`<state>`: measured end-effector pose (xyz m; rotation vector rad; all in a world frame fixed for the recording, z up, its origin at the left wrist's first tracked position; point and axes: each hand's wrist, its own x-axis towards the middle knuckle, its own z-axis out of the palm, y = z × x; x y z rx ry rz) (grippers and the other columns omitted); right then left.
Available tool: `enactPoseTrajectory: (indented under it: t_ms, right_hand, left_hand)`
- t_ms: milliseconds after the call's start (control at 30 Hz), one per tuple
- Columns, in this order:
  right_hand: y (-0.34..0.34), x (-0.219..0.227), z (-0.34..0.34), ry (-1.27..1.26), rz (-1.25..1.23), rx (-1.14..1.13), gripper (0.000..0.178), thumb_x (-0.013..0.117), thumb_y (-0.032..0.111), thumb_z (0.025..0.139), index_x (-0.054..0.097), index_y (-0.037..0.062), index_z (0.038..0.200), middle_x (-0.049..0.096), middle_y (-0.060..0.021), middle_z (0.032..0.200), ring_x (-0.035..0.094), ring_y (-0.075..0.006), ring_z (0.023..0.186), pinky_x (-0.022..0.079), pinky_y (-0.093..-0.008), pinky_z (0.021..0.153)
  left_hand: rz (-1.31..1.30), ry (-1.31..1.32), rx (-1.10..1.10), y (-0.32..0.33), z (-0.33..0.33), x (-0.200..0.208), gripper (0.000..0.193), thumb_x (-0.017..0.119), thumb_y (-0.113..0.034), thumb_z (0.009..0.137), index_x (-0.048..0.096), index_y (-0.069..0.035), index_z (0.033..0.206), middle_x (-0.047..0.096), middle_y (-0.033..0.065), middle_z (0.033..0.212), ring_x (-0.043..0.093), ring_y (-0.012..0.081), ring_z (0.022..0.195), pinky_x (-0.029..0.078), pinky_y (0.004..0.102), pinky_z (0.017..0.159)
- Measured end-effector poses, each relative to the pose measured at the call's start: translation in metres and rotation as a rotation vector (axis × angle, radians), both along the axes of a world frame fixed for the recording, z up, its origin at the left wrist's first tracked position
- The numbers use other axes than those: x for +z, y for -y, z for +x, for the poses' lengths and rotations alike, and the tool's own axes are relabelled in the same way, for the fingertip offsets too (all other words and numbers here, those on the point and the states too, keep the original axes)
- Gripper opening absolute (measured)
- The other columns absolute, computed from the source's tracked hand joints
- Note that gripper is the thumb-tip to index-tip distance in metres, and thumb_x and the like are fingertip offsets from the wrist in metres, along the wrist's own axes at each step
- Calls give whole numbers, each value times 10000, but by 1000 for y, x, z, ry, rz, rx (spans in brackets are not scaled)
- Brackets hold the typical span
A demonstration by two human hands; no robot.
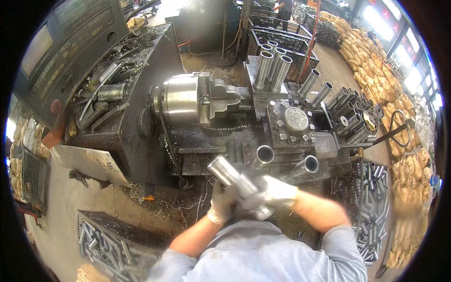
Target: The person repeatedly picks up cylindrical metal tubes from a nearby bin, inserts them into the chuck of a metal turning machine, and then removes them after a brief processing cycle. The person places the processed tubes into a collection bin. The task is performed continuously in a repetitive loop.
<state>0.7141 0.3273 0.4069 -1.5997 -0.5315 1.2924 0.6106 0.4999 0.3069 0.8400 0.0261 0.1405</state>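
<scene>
A shiny metal tube (225,170) is held in front of my chest, slanting up toward the far left. My left hand (222,203), in a dirty work glove, closes on it from below and left. From the right, my right hand (277,191), in a whiter glove, wraps round its nearer part; motion smears these fingers. A round metal end (263,212) shows below the right hand; whether it belongs to the same piece I cannot tell. Just beyond my hands stand two open-ended tubes, one upright (265,155) and one leaning (310,164).
Ahead is a lathe with a chuck (182,98) and a bolted tool post (296,120). Tubes (272,70) stand on its carriage, with several more (352,110) to the right. Bins of tubes flank me at left (105,249) and right (371,211). Curled swarf (181,207) litters the floor.
</scene>
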Motion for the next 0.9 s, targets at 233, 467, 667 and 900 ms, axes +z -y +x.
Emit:
enactPoseTrajectory:
  t_ms: [233,467,667,900]
  right_hand:
    - [6,-174,-6,133,-65,-12,677,839,504,844,697,-1,1272,757,-123,1076,741,-223,882,608,-368,796]
    - [50,-210,-1,323,131,-23,630,860,482,755,745,4,1150,779,-121,928,727,-241,818,577,-385,755]
    - [101,-115,-12,636,-114,179,624,928,311,778,707,16,1282,795,-137,1101,760,-254,926,629,-396,875]
    - [194,-65,28,338,142,-571,607,877,84,847,654,-11,1404,761,-89,1090,743,-158,940,623,-320,835]
  left_hand:
    - [-213,-705,315,8,13,-54,395,712,-315,1030,634,-13,1272,710,120,1154,701,256,1041,564,434,981]
    - [-460,-561,266,5,-3,-76,372,560,-474,1071,653,-127,1166,686,74,1110,679,253,1053,578,421,856]
    - [13,-632,126,4,-21,-58,549,654,-418,1073,523,-50,1459,713,79,1067,717,217,881,615,401,813]
    - [1206,67,254,95,40,-20,774,950,-225,822,560,8,1449,718,162,1312,700,264,1136,587,393,957]
